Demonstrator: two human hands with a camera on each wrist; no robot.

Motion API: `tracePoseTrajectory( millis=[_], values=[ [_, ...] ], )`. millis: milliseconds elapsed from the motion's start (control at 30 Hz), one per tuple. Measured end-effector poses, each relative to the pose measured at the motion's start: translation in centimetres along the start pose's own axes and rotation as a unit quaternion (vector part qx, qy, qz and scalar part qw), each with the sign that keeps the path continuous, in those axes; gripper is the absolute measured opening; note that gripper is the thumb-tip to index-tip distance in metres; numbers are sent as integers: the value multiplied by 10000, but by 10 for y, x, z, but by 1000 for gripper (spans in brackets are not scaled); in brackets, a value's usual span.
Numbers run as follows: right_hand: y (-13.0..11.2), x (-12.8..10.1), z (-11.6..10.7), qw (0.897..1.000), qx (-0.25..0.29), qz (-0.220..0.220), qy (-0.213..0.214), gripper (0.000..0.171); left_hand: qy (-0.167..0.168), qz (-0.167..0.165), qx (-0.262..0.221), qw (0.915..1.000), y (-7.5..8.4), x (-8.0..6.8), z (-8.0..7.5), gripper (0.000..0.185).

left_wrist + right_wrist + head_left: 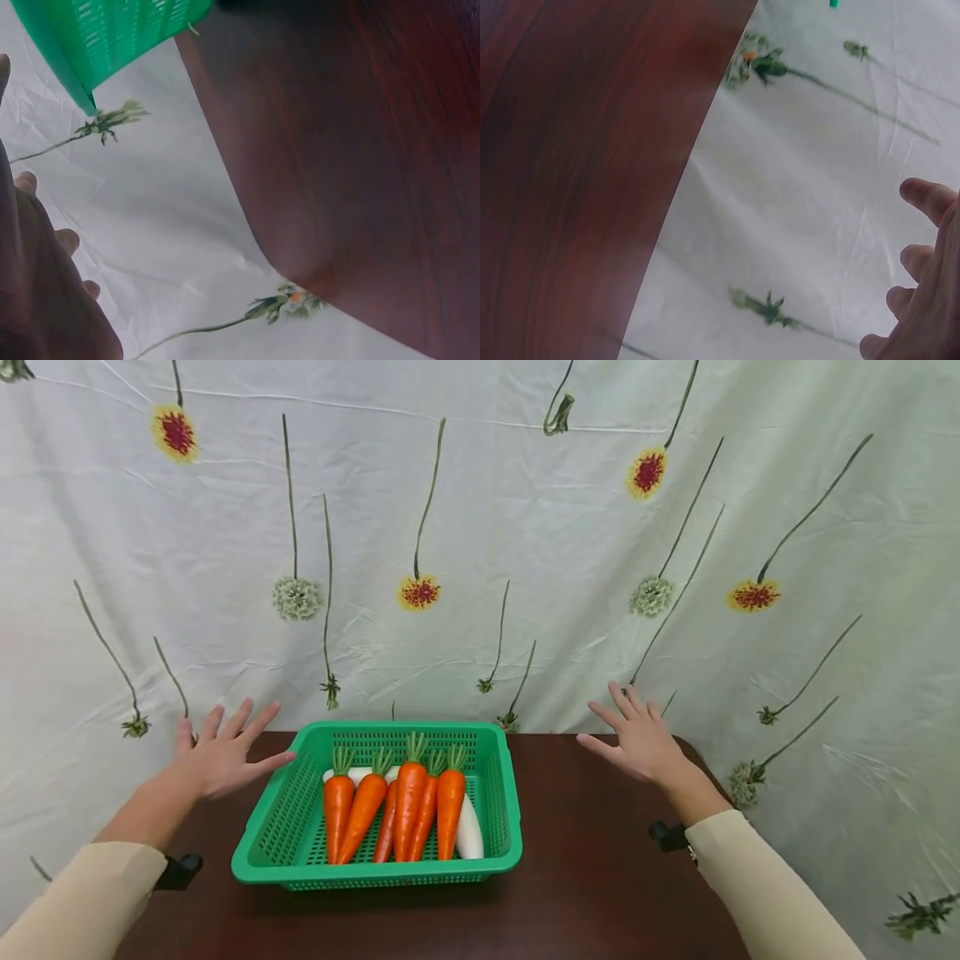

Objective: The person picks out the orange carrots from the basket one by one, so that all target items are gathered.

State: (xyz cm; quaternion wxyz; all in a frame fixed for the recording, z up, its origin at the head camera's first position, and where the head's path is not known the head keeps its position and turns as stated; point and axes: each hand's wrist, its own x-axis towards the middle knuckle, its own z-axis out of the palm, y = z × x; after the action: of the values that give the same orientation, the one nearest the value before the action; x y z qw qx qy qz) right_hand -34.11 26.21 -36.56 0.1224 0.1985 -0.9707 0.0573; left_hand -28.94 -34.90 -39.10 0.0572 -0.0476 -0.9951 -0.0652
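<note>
On the dark wooden counter (600, 860), your green basket (495, 847) sits in the middle, holding five orange carrots (408, 806) laid side by side over white radishes (470, 831), their green tops pointing to the basket's far wall. Left of the basket, your left hand (225, 756) hovers just beside its far corner with the grip spread wide and holding nothing; right of the basket, your right hand (637, 739) hangs well apart from it, fingers likewise splayed and empty, before the flowered cloth (480, 527) behind the basket.
</note>
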Motion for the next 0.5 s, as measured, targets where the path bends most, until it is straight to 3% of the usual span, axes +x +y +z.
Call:
tracePoseTrajectory(
  millis=[500],
  values=[
    [-42, -1, 12, 9981, 390, -448, 183, 70, 278, 235, -204, 9991, 8, -9, 11, 91]
  ],
)
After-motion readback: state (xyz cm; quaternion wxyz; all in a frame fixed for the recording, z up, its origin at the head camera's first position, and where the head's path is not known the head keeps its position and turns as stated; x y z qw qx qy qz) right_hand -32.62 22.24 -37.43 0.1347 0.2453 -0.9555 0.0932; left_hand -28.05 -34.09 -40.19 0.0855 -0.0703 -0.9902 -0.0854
